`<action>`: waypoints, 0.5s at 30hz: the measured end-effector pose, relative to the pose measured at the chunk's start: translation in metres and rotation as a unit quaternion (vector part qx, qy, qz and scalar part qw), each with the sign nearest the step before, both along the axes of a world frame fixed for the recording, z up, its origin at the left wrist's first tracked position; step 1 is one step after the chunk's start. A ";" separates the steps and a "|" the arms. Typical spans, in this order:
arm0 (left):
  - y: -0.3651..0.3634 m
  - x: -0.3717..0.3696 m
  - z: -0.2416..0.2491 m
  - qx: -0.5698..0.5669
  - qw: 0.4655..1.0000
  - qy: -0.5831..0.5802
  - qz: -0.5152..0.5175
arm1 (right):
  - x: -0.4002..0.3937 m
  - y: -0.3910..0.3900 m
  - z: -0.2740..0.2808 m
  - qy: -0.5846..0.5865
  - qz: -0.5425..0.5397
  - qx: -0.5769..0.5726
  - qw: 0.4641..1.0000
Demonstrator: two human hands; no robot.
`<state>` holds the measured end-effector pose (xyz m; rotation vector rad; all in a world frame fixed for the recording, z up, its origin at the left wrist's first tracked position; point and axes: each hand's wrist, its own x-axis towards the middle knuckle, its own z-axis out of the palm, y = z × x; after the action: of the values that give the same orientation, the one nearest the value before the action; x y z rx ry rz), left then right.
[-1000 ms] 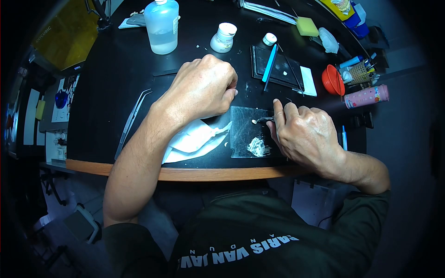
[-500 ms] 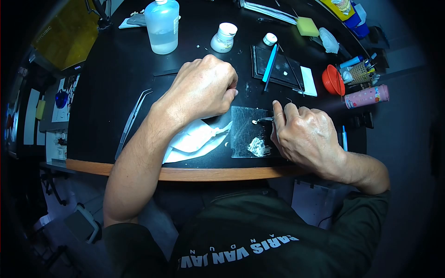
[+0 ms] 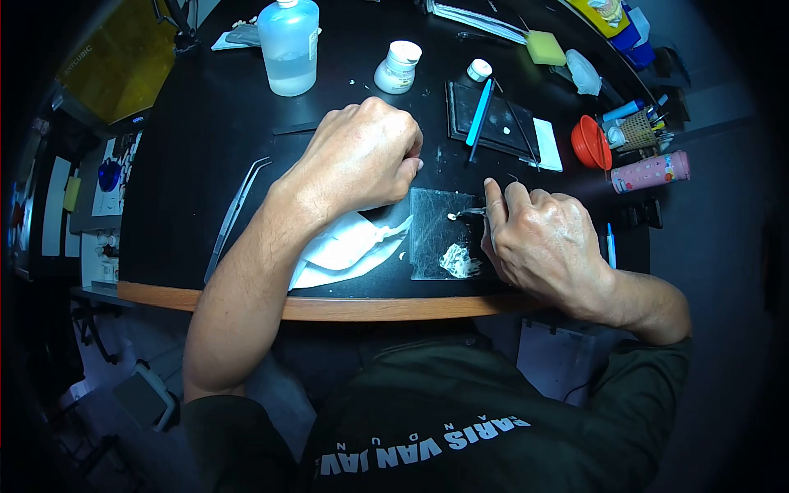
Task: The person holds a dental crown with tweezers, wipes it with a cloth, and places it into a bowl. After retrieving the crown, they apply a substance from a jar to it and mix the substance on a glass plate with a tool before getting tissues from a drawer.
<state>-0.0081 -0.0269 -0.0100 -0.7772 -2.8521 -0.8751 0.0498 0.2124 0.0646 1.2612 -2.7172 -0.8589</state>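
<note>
My left hand (image 3: pixel 366 156) is closed in a fist above a crumpled white cloth (image 3: pixel 341 246). Whatever its fingers hold, if anything, is hidden. Over the right side of a scratched glass slab (image 3: pixel 431 234), my right hand (image 3: pixel 546 238) is closed around a slim metal-tipped tool (image 3: pixel 471 211). Most of that tool is covered by the hand, so its exact kind does not show. Its tip is beside a small whitish piece (image 3: pixel 451 217) on the slab. Nearer the table edge, a smear of white paste (image 3: pixel 459 261) lies on the same slab.
Tweezers (image 3: pixel 234 214) lie left of my forearm. Behind stand a large clear bottle (image 3: pixel 289 49), a white-lidded jar (image 3: pixel 399 67) and a small round pot (image 3: pixel 479 70). A blue-handled tool (image 3: pixel 480 113) rests on a dark plate (image 3: pixel 460 123). A red bowl (image 3: pixel 588 144) and pink case (image 3: pixel 651 172) sit right.
</note>
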 end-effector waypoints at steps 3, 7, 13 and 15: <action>0.000 0.000 0.000 -0.002 1.000 -0.004 0.001 | 0.000 0.001 -0.003 0.008 0.001 0.007 1.000; 0.000 -0.001 0.000 0.000 1.000 0.000 -0.002 | 0.000 -0.002 0.001 -0.005 -0.007 0.012 1.000; 0.000 -0.001 0.000 -0.003 1.000 -0.006 -0.002 | -0.001 0.000 -0.003 0.003 -0.010 0.014 1.000; 0.000 -0.001 0.001 -0.004 1.000 -0.008 -0.004 | 0.000 0.000 -0.002 -0.004 -0.012 0.011 1.000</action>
<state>-0.0088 -0.0270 -0.0092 -0.7883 -2.8694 -0.8741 0.0493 0.2121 0.0630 1.2410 -2.7433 -0.8910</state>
